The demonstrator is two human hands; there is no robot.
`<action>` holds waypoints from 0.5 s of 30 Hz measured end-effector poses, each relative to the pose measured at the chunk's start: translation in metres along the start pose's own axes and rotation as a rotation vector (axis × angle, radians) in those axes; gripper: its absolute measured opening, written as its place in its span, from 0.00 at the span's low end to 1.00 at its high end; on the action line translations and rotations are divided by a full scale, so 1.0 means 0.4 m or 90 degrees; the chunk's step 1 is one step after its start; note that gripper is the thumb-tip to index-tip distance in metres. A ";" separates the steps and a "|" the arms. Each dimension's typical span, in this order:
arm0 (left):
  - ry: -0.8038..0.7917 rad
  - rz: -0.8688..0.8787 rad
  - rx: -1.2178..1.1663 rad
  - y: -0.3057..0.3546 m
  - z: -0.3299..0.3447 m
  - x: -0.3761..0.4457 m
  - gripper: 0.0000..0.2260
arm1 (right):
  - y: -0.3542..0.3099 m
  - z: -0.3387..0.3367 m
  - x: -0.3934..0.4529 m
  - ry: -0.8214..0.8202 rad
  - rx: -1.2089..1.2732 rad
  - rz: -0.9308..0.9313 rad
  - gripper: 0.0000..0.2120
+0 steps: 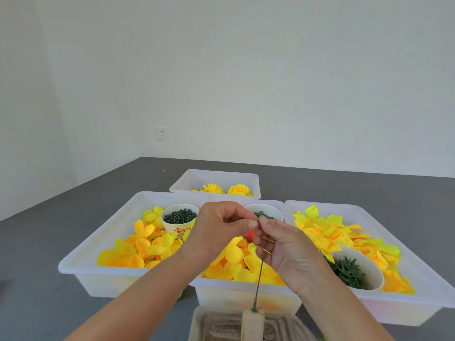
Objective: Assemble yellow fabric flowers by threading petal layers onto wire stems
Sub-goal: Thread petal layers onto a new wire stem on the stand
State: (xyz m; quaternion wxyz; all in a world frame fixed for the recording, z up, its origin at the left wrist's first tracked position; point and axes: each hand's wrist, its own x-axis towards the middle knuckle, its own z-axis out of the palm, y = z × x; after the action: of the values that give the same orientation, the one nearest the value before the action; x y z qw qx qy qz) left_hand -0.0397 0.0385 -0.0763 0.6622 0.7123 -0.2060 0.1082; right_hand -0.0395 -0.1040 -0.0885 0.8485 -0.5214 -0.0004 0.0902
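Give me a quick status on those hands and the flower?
Left hand and right hand both pinching the wire stem top. Stem upright in a small block. No petals threaded yet. Nothing in the way.

Looks like a bare room used as a craft workspace: plain white walls (246, 70), one white wall socket (162, 134), grey tabletop (61, 217) carrying translucent white plastic bins (81, 267) of parts.

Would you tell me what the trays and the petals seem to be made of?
The trays look like translucent white plastic: smooth, moulded rims, and the yellow glows through the walls. The petals look like thin matte fabric, crinkled and softly curled, though paper cannot be ruled out by look alone.
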 end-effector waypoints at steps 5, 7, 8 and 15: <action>-0.003 -0.005 -0.037 0.017 0.011 -0.012 0.06 | -0.009 -0.004 -0.018 -0.037 0.037 0.050 0.04; -0.003 -0.003 -0.037 0.024 0.015 -0.017 0.07 | -0.010 -0.005 -0.024 -0.049 0.046 0.059 0.06; -0.002 -0.003 -0.032 0.028 0.017 -0.019 0.07 | -0.012 -0.006 -0.028 -0.051 0.046 0.060 0.07; 0.000 -0.006 -0.058 0.046 0.024 -0.037 0.06 | -0.022 -0.012 -0.060 -0.072 0.072 0.063 0.07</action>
State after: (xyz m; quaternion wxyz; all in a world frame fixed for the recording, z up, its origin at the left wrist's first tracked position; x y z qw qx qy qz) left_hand -0.0621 0.0303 -0.0669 0.6945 0.6824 -0.2071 0.0958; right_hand -0.0615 -0.1157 -0.0806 0.8699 -0.4659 -0.0173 0.1612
